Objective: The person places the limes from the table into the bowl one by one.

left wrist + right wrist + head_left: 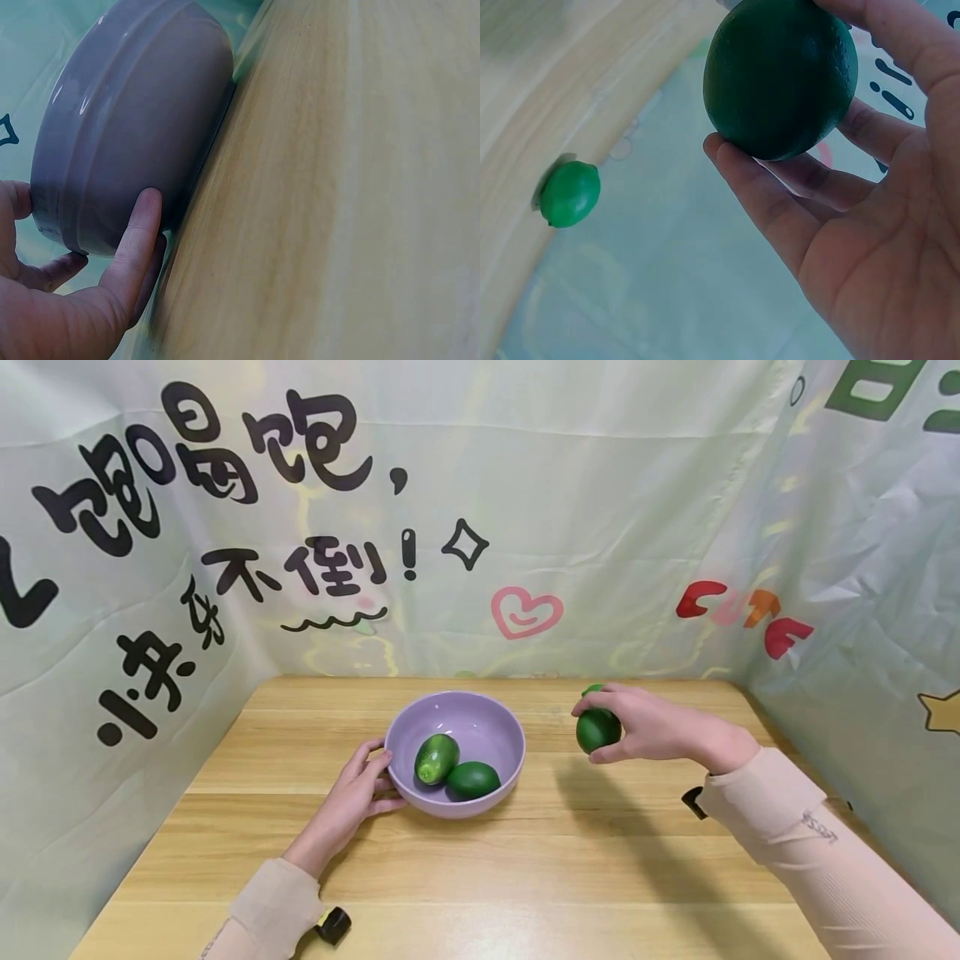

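Currently, my head view has the left hand [360, 787] left of centre, fingers spread against the purple bowl [491, 735], two green fruits [437, 758] inside; right of centre, the right hand [648, 724] pinches a dark green fruit [598, 732]. Left wrist: I see straight fingers touching the bowl, lower left. Right wrist: held fruit top centre, lime [570, 196] at left.

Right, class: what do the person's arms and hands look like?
The left sleeve and right sleeve are pale beige with broad cuffs; the right one bears a small grey marking, too small to read. A black piece, with yellow beside it, shows by the left cuff, another dark piece by the right. The left hand and right hand wear no gloves.
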A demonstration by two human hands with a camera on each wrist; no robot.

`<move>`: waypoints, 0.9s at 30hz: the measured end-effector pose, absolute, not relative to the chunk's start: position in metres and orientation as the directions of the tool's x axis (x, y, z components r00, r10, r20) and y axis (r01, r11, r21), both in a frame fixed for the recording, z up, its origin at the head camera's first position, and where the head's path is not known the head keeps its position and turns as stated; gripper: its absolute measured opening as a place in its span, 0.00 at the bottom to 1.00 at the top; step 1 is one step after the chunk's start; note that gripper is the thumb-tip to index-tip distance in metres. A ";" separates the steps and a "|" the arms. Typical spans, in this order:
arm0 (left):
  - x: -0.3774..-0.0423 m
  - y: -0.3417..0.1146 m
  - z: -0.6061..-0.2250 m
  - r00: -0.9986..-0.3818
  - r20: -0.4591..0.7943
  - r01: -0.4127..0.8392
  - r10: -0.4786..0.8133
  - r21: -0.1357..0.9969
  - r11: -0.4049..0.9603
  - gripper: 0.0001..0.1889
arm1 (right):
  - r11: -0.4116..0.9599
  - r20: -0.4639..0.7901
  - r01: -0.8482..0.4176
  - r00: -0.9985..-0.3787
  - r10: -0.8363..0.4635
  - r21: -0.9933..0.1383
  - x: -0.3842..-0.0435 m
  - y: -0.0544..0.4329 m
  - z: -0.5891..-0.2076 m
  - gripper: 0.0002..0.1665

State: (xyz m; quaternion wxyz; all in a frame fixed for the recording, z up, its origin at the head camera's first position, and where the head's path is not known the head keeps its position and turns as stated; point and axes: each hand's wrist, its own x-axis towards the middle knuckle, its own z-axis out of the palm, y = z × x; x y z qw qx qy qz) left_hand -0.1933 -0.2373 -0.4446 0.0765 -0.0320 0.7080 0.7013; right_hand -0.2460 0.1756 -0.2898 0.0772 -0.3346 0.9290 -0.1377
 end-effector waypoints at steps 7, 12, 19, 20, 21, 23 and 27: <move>-0.193 -0.238 -0.444 -0.987 -0.151 -0.150 0.063 0.989 0.017 0.24 | 0.737 -0.026 -0.613 -0.764 -0.645 -0.286 -0.246 0.168 -0.283 0.33; -0.193 -0.238 -0.444 -0.987 -0.149 -0.148 0.066 0.989 0.018 0.24 | 0.744 -0.030 -0.607 -0.769 -0.638 -0.278 -0.246 0.163 -0.279 0.32; -0.193 -0.238 -0.444 -0.987 -0.150 -0.149 0.063 0.989 0.019 0.24 | 0.739 -0.037 -0.614 -0.762 -0.647 -0.277 -0.249 0.156 -0.274 0.33; -0.193 -0.238 -0.444 -0.987 -0.149 -0.148 0.063 0.989 0.020 0.24 | 0.736 -0.035 -0.618 -0.759 -0.650 -0.277 -0.249 0.155 -0.274 0.33; -0.193 -0.238 -0.444 -0.987 -0.149 -0.148 0.063 0.989 0.020 0.24 | 0.736 -0.037 -0.617 -0.759 -0.650 -0.276 -0.250 0.153 -0.273 0.33; -0.193 -0.238 -0.444 -0.987 -0.148 -0.147 0.064 0.989 0.019 0.24 | 0.734 -0.037 -0.620 -0.757 -0.653 -0.277 -0.250 0.150 -0.273 0.33; -0.193 -0.238 -0.444 -0.987 -0.145 -0.144 0.069 0.989 0.021 0.24 | 0.731 -0.048 -0.624 -0.751 -0.659 -0.278 -0.252 0.144 -0.271 0.34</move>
